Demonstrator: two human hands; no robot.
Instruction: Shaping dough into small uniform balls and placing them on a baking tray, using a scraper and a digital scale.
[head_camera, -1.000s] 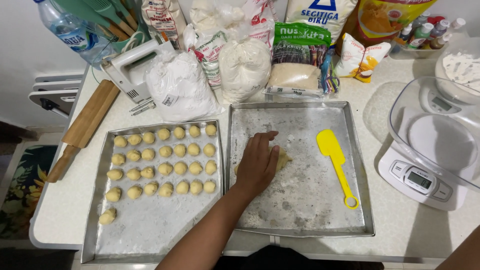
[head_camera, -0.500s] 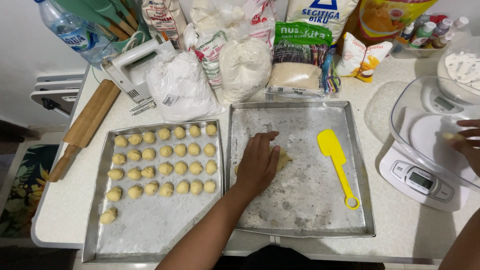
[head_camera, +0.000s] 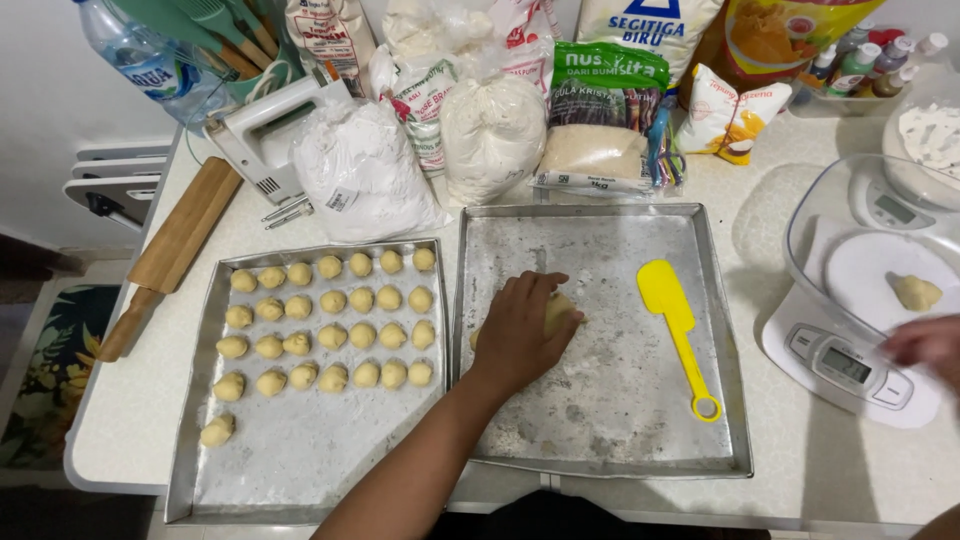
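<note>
The left hand's fingers (head_camera: 540, 300) curl over a lump of dough (head_camera: 558, 312) in the middle of the floured right tray (head_camera: 720, 330). The left hand (head_camera: 520, 335) should press lightly, so it shapes rather than flattens the dough. The right hand (head_camera: 925, 342), blurred at the right edge, hovers near the scale (head_camera: 850, 365); whether its fingers are spread or closed I cannot tell. A small dough piece (head_camera: 915, 292) sits on the scale's plate.

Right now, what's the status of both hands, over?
Left hand palm down on dough in the tray. Right hand open beside the scale. Spatula lies clear.
</note>
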